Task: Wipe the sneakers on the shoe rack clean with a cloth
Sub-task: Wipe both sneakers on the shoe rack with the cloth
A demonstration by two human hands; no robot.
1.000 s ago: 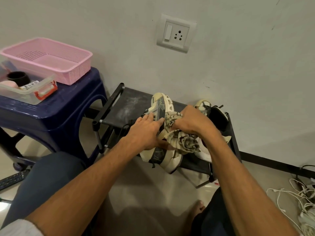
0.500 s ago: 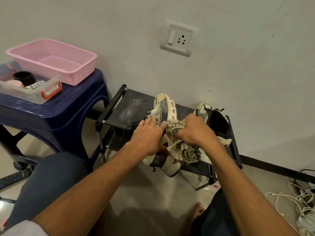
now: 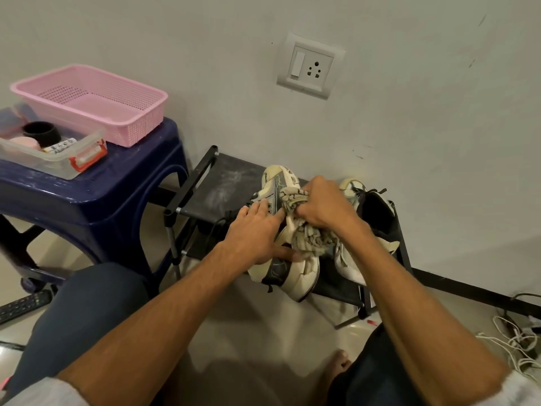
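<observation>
A cream and grey sneaker (image 3: 278,186) lies tilted on its side on the black shoe rack (image 3: 216,183). My left hand (image 3: 254,230) holds it at the middle, fingers laid over the upper and thumb underneath. My right hand (image 3: 325,206) grips a bunched striped cloth (image 3: 307,238) and presses it against the sneaker's upper side near the toe. A second sneaker (image 3: 377,212), white with a dark opening and black laces, rests on the rack to the right, partly behind my right forearm.
A dark blue plastic stool (image 3: 96,189) stands left of the rack, carrying a pink basket (image 3: 90,104) and a clear box (image 3: 52,153) of small items. A wall socket (image 3: 310,65) sits above. White cables (image 3: 518,347) lie on the floor at right. A remote (image 3: 23,306) lies at left.
My right hand with the cloth has slid up the sneaker toward its toe. My left hand keeps its hold on the shoe.
</observation>
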